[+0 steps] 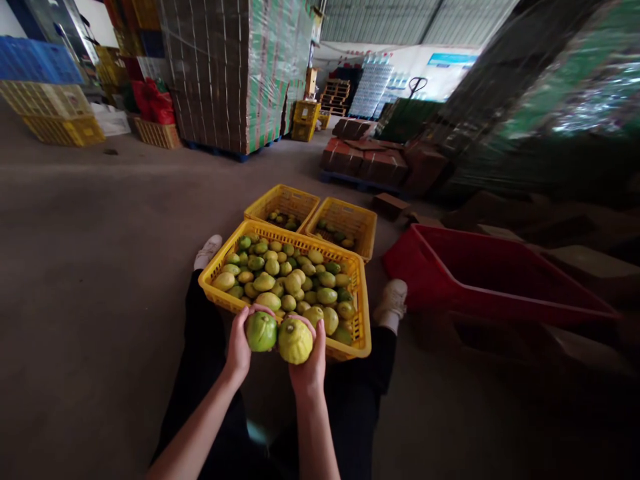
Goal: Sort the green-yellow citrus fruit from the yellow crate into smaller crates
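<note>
A green lemon [261,332] rests in my left hand [239,347], its fingers curled round the far side. My right hand [311,363] is closed on a yellow lemon [295,341] with ribbed skin, held beside the green one with a narrow gap between. Both fruits are above the near edge of a large yellow crate [365,313], between my legs. Inside that crate lie several green and yellow lemons [273,267]. Behind it stand two more yellow crates: the left crate [255,208] and the right crate [370,230], each with some fruit at the bottom.
A red tub [435,280] stands to the right, near my shoe [394,299]. Flattened and stacked cartons [365,163] sit on a pallet ahead. A tall wrapped stack [210,73] rises at the back left, near stacked crates [45,110]. Grey concrete floor [100,267] stretches left.
</note>
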